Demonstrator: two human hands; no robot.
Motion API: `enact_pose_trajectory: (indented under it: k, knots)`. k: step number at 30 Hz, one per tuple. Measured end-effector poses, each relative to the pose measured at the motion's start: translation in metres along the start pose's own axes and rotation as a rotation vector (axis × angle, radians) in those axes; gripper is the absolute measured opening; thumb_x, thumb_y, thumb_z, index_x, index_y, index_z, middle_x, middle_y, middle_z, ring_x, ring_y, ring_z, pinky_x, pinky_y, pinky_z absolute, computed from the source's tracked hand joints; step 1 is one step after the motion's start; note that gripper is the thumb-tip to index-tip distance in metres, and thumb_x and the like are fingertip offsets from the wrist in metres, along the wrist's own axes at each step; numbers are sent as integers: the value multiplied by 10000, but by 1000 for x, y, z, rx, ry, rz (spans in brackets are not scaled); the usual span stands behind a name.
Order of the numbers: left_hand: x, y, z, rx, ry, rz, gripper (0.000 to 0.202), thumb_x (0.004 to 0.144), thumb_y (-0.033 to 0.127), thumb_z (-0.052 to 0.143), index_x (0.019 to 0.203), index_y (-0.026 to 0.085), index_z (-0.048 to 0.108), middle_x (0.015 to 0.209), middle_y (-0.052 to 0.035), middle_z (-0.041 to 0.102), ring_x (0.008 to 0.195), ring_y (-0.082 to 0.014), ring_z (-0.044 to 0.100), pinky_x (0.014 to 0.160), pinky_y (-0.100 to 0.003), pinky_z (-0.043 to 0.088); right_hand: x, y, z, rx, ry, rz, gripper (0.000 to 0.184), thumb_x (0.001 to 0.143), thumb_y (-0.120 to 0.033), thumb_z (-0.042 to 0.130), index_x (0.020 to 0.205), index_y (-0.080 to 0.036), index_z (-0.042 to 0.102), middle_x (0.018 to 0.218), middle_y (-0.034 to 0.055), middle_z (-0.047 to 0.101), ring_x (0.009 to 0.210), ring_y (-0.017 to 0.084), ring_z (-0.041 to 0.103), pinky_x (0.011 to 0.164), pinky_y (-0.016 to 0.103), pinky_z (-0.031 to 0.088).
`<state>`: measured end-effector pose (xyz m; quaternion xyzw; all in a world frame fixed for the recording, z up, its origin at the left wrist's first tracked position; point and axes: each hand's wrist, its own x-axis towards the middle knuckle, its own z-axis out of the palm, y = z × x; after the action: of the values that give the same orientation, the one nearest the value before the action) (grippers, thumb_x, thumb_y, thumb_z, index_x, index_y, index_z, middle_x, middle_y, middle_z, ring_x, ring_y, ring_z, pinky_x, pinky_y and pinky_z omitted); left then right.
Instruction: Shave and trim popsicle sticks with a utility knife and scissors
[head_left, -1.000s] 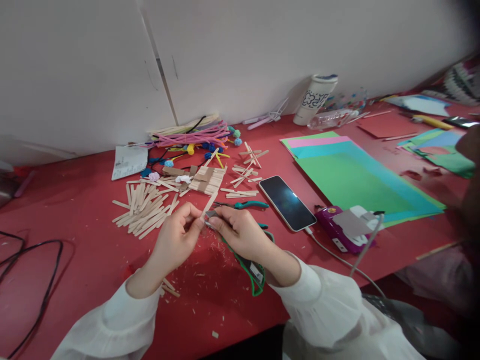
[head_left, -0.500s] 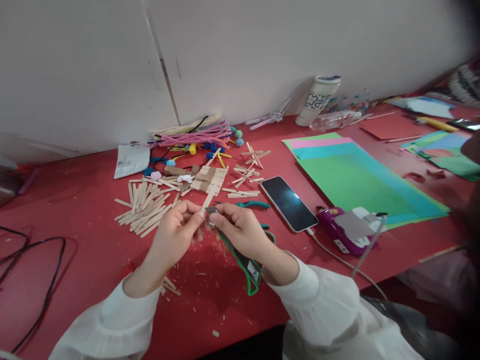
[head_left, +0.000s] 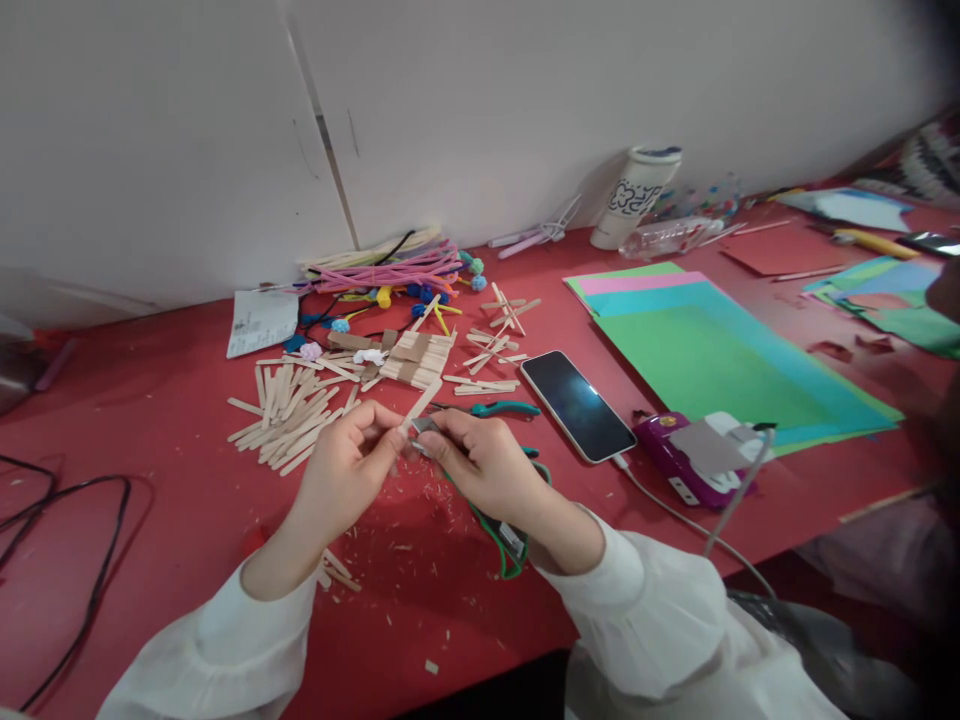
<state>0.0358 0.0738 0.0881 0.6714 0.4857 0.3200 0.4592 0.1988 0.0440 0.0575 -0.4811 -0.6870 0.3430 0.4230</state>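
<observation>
My left hand (head_left: 346,478) pinches the lower end of a pale wooden craft stick (head_left: 419,406) that points up and to the right. My right hand (head_left: 486,466) is closed around a green-handled knife (head_left: 501,528), whose grey blade (head_left: 424,427) rests against the stick near my left fingertips. Both hands hover just above the red table (head_left: 150,470). Fine wood shavings (head_left: 409,545) lie scattered on the table beneath them.
A heap of craft sticks (head_left: 289,412), a glued stick panel (head_left: 416,360), pipe cleaners (head_left: 390,272) and green-handled pliers (head_left: 499,408) lie beyond my hands. To the right are a phone (head_left: 576,405), a purple device (head_left: 675,462) with a cable, and coloured paper sheets (head_left: 712,360). Black cable (head_left: 82,560) loops at left.
The hands have stayed almost in place. The stick tilts slightly more to the right and the blade has shifted a little along it.
</observation>
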Motion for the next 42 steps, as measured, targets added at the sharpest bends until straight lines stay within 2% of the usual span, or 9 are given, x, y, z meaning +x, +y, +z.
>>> enact_pose_trajectory:
  k: [5, 9, 14, 20, 23, 26, 30, 33, 42]
  knots:
    - [3, -2, -4, -1, -101, -27, 153, 752, 328, 583, 687, 192, 551, 543, 26, 604, 432, -93, 464, 437, -211, 351, -1, 3, -3, -149, -71, -7, 172, 924, -233, 452, 840, -173, 589, 682, 22, 600, 551, 118, 507, 540, 226, 355]
    - [3, -5, -4, -23, -115, -39, 164, 755, 343, 570, 697, 197, 523, 534, 25, 602, 431, -99, 472, 441, -216, 373, 0, 3, -2, -114, -83, -14, 179, 924, -229, 444, 836, -165, 585, 709, 36, 611, 587, 130, 530, 561, 236, 363]
    - [2, -7, 0, -36, -60, -21, 161, 760, 335, 576, 703, 197, 516, 541, 33, 590, 465, -99, 486, 469, -212, 385, 3, 2, 2, 161, -47, 56, 247, 909, -285, 461, 686, -186, 502, 580, -27, 508, 508, 92, 453, 490, 207, 339]
    - [1, -5, 0, -54, -18, -26, 160, 757, 322, 590, 686, 186, 543, 548, 26, 599, 456, -92, 481, 457, -207, 377, 6, 9, 7, 587, -148, 262, 319, 876, -478, 526, 805, -171, 574, 530, -53, 551, 368, 60, 435, 373, 176, 331]
    - [2, -5, 1, -79, -15, -40, 164, 754, 330, 592, 695, 183, 549, 537, 24, 592, 445, -95, 491, 441, -207, 382, 7, 11, 8, 702, -209, 334, 396, 832, -573, 549, 811, -178, 558, 518, -62, 551, 321, 68, 454, 325, 178, 329]
    - [3, -5, 2, -106, -10, -47, 172, 755, 346, 588, 707, 184, 551, 527, 24, 591, 435, -99, 498, 435, -212, 401, 7, 8, 7, 633, -170, 288, 399, 837, -573, 536, 798, -176, 555, 525, -57, 544, 357, 69, 452, 359, 186, 349]
    - [4, -3, 2, -122, 11, -42, 189, 754, 365, 592, 701, 191, 540, 515, 34, 578, 435, -104, 514, 441, -217, 425, 4, 1, 5, 324, -9, 118, 276, 904, -402, 490, 739, -185, 532, 561, -38, 541, 467, 77, 459, 458, 196, 361]
    - [3, -1, 1, -118, 14, -37, 193, 752, 366, 600, 689, 191, 550, 503, 37, 567, 437, -105, 514, 440, -215, 422, 1, -3, 5, 174, 21, 43, 218, 909, -304, 468, 723, -197, 510, 554, -38, 532, 479, 88, 465, 476, 204, 363]
    - [0, 3, 2, -79, 8, -41, 175, 747, 350, 605, 692, 187, 571, 543, 9, 622, 452, -114, 526, 455, -223, 427, 0, -2, 6, 84, 63, 8, 208, 911, -287, 466, 737, -198, 537, 586, -27, 535, 510, 102, 474, 497, 210, 371]
